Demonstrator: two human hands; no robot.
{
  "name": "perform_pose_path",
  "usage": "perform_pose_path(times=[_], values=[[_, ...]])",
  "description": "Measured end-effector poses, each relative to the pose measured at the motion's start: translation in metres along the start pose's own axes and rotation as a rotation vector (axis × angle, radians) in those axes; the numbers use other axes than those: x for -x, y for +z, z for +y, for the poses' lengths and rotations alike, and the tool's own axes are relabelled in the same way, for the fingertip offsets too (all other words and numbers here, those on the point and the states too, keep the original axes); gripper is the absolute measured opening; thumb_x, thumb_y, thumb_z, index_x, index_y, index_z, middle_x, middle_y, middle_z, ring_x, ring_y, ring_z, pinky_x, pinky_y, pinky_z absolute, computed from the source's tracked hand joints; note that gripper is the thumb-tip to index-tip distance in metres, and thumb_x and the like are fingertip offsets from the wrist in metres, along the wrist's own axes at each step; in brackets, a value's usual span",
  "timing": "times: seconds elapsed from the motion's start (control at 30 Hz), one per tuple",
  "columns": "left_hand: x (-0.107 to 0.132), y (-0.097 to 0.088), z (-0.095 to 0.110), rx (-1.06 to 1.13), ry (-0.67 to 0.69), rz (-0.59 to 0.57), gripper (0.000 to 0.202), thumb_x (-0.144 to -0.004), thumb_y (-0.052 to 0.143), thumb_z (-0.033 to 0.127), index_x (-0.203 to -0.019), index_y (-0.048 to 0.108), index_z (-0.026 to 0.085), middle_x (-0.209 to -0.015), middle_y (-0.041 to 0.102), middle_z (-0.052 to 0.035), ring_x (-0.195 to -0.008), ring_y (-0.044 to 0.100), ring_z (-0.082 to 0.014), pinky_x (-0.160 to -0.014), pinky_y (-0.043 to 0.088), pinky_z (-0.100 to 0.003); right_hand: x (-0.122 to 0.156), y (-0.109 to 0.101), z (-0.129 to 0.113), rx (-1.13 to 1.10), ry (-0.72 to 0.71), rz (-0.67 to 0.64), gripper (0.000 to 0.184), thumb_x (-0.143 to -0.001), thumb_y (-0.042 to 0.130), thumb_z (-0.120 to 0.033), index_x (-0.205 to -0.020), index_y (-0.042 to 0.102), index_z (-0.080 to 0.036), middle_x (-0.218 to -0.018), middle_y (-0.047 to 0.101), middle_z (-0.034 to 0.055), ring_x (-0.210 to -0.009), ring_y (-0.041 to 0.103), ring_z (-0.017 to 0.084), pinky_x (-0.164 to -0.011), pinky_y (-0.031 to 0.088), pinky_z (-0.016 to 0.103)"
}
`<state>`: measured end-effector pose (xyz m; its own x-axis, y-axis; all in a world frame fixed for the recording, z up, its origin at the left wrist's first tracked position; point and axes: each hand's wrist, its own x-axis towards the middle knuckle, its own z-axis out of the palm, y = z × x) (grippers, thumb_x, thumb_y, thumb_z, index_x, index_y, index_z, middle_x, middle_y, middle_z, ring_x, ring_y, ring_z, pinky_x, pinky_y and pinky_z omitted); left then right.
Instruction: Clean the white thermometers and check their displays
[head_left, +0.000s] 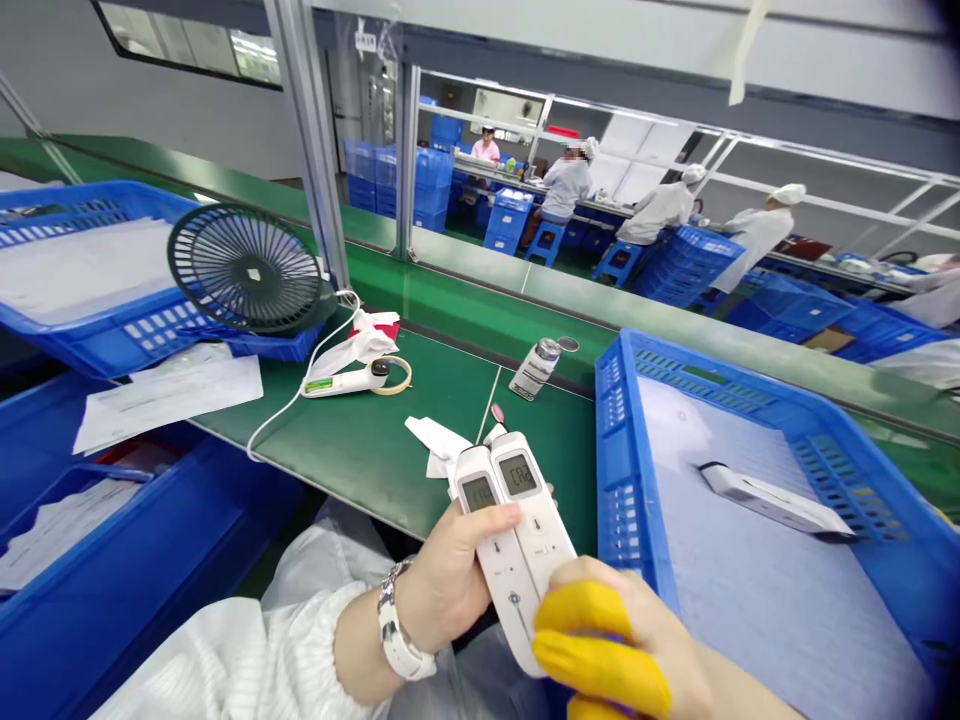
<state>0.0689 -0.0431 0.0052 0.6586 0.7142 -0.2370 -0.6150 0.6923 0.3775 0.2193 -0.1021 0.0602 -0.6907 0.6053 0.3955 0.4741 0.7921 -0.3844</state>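
Observation:
Two white handheld thermometers lie side by side in front of me, the left thermometer point(501, 580) and the right thermometer point(541, 525). Both small screens are lit, with the right one showing dark characters. My left hand point(448, 575), a white watch on its wrist, is wrapped around the pair, thumb across their fronts. Yellow finger covers sheathe several fingers of my right hand point(630, 640), which is closed at the lower end of the right thermometer and hides part of it. Just beyond the thermometers is a white paper wipe point(439, 440) on the green bench.
At right, a blue crate point(622, 470) holds another white thermometer point(776, 500). A small bottle point(535, 370), a tape roll point(405, 375), a thermometer with green batteries showing point(341, 383) and a dark fan point(247, 270) stand beyond. Blue bins flank the left; co-workers sit behind.

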Motion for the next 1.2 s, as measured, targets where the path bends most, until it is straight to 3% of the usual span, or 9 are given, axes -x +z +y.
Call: perform_pose_path(times=[0.03, 0.1, 0.17, 0.23, 0.37, 0.43, 0.63, 0.83, 1.2], values=[[-0.001, -0.001, 0.002, -0.004, 0.01, 0.01, 0.028, -0.072, 0.065, 0.018, -0.098, 0.065, 0.01, -0.096, 0.068, -0.0111, -0.086, 0.063, -0.0215, -0.087, 0.044, -0.037, 0.003, 0.001, 0.002, 0.044, 0.022, 0.028, 0.008, -0.082, 0.055, -0.023, -0.09, 0.058, -0.024, -0.096, 0.061, 0.0062, -0.087, 0.058, 0.018, -0.074, 0.052, 0.031], [-0.001, -0.003, 0.006, -0.008, 0.023, 0.011, 0.027, -0.075, 0.062, 0.019, -0.1, 0.064, 0.01, -0.098, 0.067, -0.0116, -0.09, 0.063, -0.0235, -0.09, 0.044, -0.04, 0.01, 0.005, 0.008, 0.135, 0.12, 0.159, 0.035, -0.079, 0.058, -0.019, -0.113, 0.052, -0.023, -0.122, 0.05, 0.0116, -0.112, 0.049, 0.025, -0.088, 0.048, 0.037], [0.0, -0.003, 0.01, -0.029, 0.038, 0.001, 0.027, -0.077, 0.06, 0.019, -0.103, 0.062, 0.01, -0.101, 0.067, -0.0128, -0.095, 0.062, -0.0256, -0.092, 0.043, -0.043, 0.016, 0.012, 0.013, 0.061, 0.324, 0.244, 0.053, -0.082, 0.056, -0.019, -0.131, 0.038, -0.023, -0.132, 0.042, 0.0143, -0.12, 0.044, 0.026, -0.09, 0.048, 0.04], [0.002, -0.001, 0.013, -0.07, 0.057, 0.016, 0.027, -0.077, 0.061, 0.017, -0.103, 0.061, 0.011, -0.103, 0.066, -0.0129, -0.097, 0.062, -0.0269, -0.092, 0.043, -0.044, 0.018, 0.02, 0.016, -0.248, 0.565, 0.192, 0.052, -0.087, 0.05, -0.026, -0.135, 0.031, -0.025, -0.122, 0.052, 0.0132, -0.109, 0.054, 0.023, -0.079, 0.053, 0.035], [0.007, 0.003, 0.018, -0.085, 0.032, 0.086, 0.029, -0.079, 0.059, 0.021, -0.106, 0.06, 0.009, -0.104, 0.066, -0.0144, -0.1, 0.061, -0.0295, -0.093, 0.043, -0.046, 0.014, 0.033, 0.018, -0.792, 0.808, 0.067, 0.026, -0.088, 0.049, -0.039, -0.109, 0.053, -0.023, -0.084, 0.063, 0.0048, -0.083, 0.061, 0.018, -0.065, 0.053, 0.028], [0.009, 0.003, 0.02, -0.009, -0.006, 0.044, 0.033, -0.083, 0.051, 0.027, -0.108, 0.06, 0.008, -0.106, 0.066, -0.0152, -0.103, 0.06, -0.0301, -0.094, 0.042, -0.046, 0.013, 0.038, 0.018, -0.884, 0.84, 0.085, 0.025, -0.086, 0.053, -0.041, -0.1, 0.056, -0.021, -0.081, 0.061, 0.0034, -0.078, 0.06, 0.017, -0.064, 0.051, 0.026], [0.009, 0.0, 0.026, 0.111, -0.01, -0.151, 0.039, -0.091, 0.036, 0.032, -0.104, 0.064, 0.009, -0.1, 0.07, -0.0112, -0.098, 0.063, -0.0236, -0.089, 0.047, -0.036, 0.011, 0.042, 0.02, -1.068, 0.836, 0.127, 0.029, -0.083, 0.058, -0.04, -0.105, 0.056, -0.02, -0.086, 0.061, 0.0026, -0.072, 0.056, 0.013, -0.063, 0.047, 0.023], [0.01, 0.0, 0.03, 0.105, 0.011, -0.205, 0.044, -0.094, 0.027, 0.032, -0.107, 0.062, 0.009, -0.102, 0.069, -0.0123, -0.098, 0.063, -0.024, -0.089, 0.047, -0.038, 0.011, 0.041, 0.016, -1.163, 0.901, 0.081, 0.035, -0.087, 0.055, -0.036, -0.12, 0.05, -0.024, -0.106, 0.061, 0.0039, -0.093, 0.056, 0.016, -0.082, 0.046, 0.028], [0.011, -0.004, 0.031, 0.129, 0.003, -0.236, 0.045, -0.095, 0.024, 0.031, -0.107, 0.061, 0.008, -0.106, 0.068, -0.0106, -0.101, 0.062, -0.0223, -0.093, 0.045, -0.036, 0.012, 0.043, 0.016, -1.232, 0.88, 0.067, 0.038, -0.086, 0.056, -0.032, -0.123, 0.048, -0.026, -0.111, 0.06, 0.0031, -0.095, 0.057, 0.015, -0.083, 0.045, 0.028]])
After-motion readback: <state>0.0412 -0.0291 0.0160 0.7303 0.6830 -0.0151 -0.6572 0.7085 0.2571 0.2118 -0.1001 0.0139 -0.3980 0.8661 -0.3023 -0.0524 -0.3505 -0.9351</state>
